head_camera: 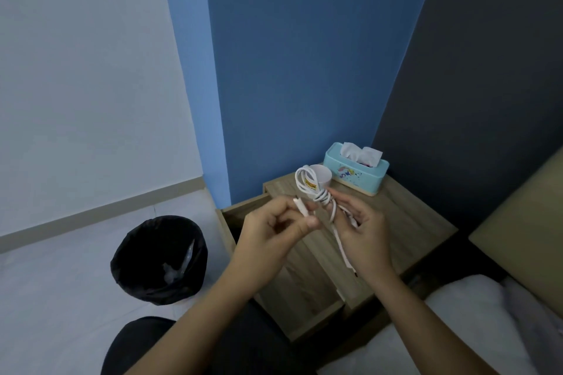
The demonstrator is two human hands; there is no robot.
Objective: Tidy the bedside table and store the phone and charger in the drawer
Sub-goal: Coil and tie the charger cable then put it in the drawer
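Head view, single entry.

Item: charger cable (316, 192), white, coiled into loops with a yellow-labelled band at the waist. Location: held in the air above the worktop (405, 216), not resting on it.

Left hand (274, 228): fingers curled closed, pinching the cable's white plug end between thumb and forefinger.

Right hand (362, 222): partly closed around the bundle's lower strands, fingertips at the wrapped waist; a loose tail hangs down past the wrist.

Handling, as judged: light, limp, smooth-jacketed; loops likely to spring apart if released. Best held at the wrapped waist, where the turns cross, with the plug end tucked in. Not fragile, though sharp bends at the plug are better avoided.

Phone: not visible.

Containers:
- Drawer (243, 213), wooden, pulled open on the near-left side of the worktop; its interior is mostly hidden behind the left hand, contents cannot be told.
- Tissue box (356, 173), pale blue, at the rear of the worktop; white tissue protrudes from the top.
- Paper cup (323, 175), white, just beside the tissue box, behind the coil; contents not visible.
- Bin (158, 259), black-lined, on the floor left of the worktop; some clear scrap inside.
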